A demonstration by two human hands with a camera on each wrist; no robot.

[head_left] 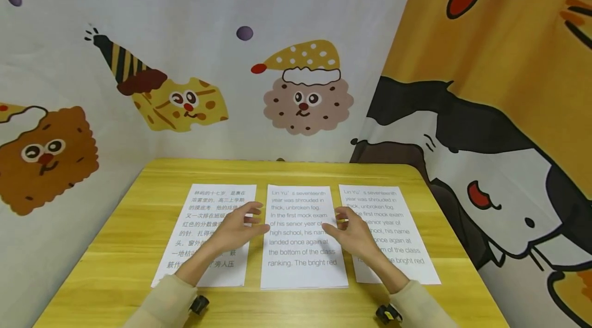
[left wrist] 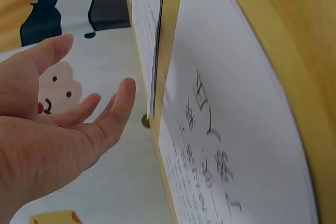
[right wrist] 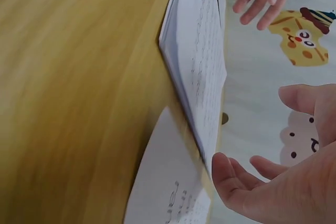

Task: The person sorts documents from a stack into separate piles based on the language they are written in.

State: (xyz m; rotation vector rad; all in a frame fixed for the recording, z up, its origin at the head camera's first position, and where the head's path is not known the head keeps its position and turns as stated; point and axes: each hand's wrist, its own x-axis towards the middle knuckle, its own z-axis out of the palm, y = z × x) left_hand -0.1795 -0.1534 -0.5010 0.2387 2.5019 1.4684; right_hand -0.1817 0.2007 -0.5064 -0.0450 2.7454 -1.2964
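Three printed papers lie side by side on a wooden table. My left hand (head_left: 238, 228) hovers over the inner edge of the left paper (head_left: 185, 246), which bears Chinese text; its fingers are loosely bent and hold nothing. My right hand (head_left: 351, 233) hovers above the gap between the middle paper (head_left: 300, 279) and the right paper (head_left: 411, 246), both in English print, also with nothing in its fingers. In the left wrist view the hand (left wrist: 63, 114) stands apart from the sheets. The right wrist view shows the middle paper (right wrist: 202, 72) as a thicker stack.
The yellow wood-grain table (head_left: 115, 225) ends at a cartoon-printed curtain (head_left: 208, 9) behind and on both sides. Dark wrist devices sit at the left cuff (head_left: 199, 305) and at the right cuff (head_left: 388, 313).
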